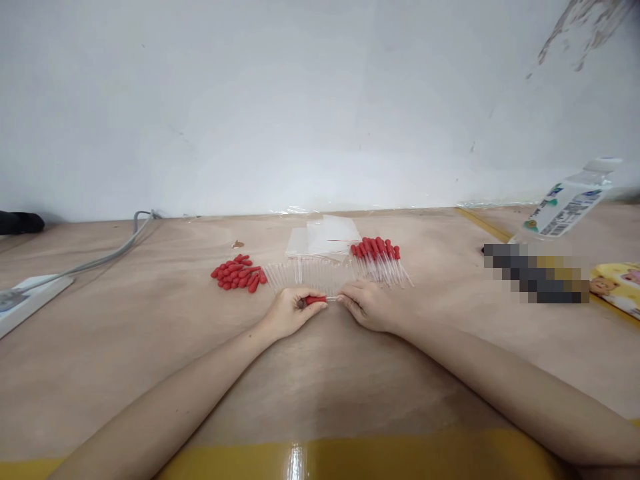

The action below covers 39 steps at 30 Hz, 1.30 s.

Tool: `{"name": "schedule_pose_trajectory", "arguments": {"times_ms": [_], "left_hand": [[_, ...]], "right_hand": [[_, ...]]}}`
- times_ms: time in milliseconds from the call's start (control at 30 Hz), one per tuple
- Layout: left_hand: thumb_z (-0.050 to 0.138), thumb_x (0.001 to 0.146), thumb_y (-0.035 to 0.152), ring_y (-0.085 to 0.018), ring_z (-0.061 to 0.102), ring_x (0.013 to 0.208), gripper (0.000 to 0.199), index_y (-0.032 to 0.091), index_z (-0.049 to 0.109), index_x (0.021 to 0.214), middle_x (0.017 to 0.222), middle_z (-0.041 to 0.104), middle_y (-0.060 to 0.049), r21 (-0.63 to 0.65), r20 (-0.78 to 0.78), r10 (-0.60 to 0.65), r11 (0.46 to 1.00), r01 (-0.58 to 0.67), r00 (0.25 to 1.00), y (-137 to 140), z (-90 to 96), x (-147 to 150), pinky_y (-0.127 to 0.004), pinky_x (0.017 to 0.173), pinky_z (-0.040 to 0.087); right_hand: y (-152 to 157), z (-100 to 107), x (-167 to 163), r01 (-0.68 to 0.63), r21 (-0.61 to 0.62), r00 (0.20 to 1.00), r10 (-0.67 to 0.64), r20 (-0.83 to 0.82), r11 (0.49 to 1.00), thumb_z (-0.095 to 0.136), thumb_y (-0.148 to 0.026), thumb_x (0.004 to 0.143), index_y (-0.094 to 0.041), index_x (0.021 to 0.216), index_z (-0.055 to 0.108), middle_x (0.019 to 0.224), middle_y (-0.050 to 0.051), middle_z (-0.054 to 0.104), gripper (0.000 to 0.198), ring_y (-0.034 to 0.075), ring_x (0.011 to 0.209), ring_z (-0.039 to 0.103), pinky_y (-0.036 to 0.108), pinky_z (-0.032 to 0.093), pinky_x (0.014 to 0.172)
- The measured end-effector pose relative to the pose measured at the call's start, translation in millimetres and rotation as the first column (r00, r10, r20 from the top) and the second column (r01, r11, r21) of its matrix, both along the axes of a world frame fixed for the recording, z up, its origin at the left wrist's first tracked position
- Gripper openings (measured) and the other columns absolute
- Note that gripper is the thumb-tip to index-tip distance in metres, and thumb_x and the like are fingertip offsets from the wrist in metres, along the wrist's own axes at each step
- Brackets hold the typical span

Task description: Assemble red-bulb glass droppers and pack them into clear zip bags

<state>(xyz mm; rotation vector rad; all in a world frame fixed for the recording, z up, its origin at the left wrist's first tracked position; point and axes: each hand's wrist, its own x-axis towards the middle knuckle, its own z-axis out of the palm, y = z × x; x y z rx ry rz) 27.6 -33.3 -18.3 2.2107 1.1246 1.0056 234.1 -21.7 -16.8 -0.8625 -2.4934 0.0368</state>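
My left hand [293, 311] pinches a red rubber dropper bulb [315, 301] between thumb and fingers. My right hand [367, 305] grips a thin clear glass tube [332, 299], whose left end meets the bulb's mouth; how far it sits inside I cannot tell. Just beyond my hands lies a row of clear glass tubes [320, 272]. Left of that row is a heap of loose red bulbs [235, 272]. On the right, several droppers [380, 257] lie side by side, red bulbs on their tubes pointing away from me.
White sheets [333, 235] lie behind the tubes near the wall. A clear labelled bottle [567, 203] stands tilted in view at the right, by a pixelated dark item [537, 273] and a yellow printed packet [617, 287]. A power strip [37, 300] with a grey cable [107, 258] is at left.
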Motion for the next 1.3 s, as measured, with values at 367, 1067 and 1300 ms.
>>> {"name": "schedule_pose_trajectory", "arguments": {"times_ms": [367, 1067, 1300], "left_hand": [[0.056, 0.080, 0.030, -0.023, 0.049, 0.114, 0.041, 0.015, 0.054, 0.118, 0.121, 0.055, -0.012, 0.181, -0.226, 0.116, 0.981, -0.075, 0.967, 2, 4.0, -7, -0.039, 0.097, 0.039], [0.040, 0.088, 0.034, -0.021, 0.034, 0.128, 0.041, 0.018, 0.049, 0.124, 0.135, 0.042, -0.012, 0.106, -0.432, 0.050, 0.994, -0.005, 0.900, 6, 0.2, -7, -0.045, 0.106, 0.022], [0.039, 0.089, 0.034, -0.021, 0.033, 0.128, 0.041, 0.017, 0.050, 0.124, 0.137, 0.039, -0.013, 0.095, -0.460, 0.044, 0.995, 0.001, 0.887, 5, 2.5, -6, -0.045, 0.106, 0.021]], "right_hand": [[18, 38, 33, 0.363, -0.247, 0.912, -0.397, -0.107, 0.899, 0.047, -0.022, 0.080, -0.016, 0.067, 0.059, 0.068, 0.003, 0.060, 0.018, 0.013, 0.061, 0.053, 0.023, 0.037, 0.056], [55, 20, 40, 0.744, -0.310, 0.624, -0.781, 0.009, 0.591, 0.048, -0.042, 0.075, -0.019, 0.058, 0.054, 0.064, 0.003, 0.061, 0.029, 0.016, 0.059, 0.055, 0.025, 0.031, 0.050], [52, 19, 36, 0.752, -0.261, 0.631, -0.775, 0.021, 0.605, 0.048, -0.047, 0.076, -0.020, 0.061, 0.053, 0.065, 0.003, 0.062, 0.032, 0.018, 0.063, 0.056, 0.026, 0.031, 0.052]]}}
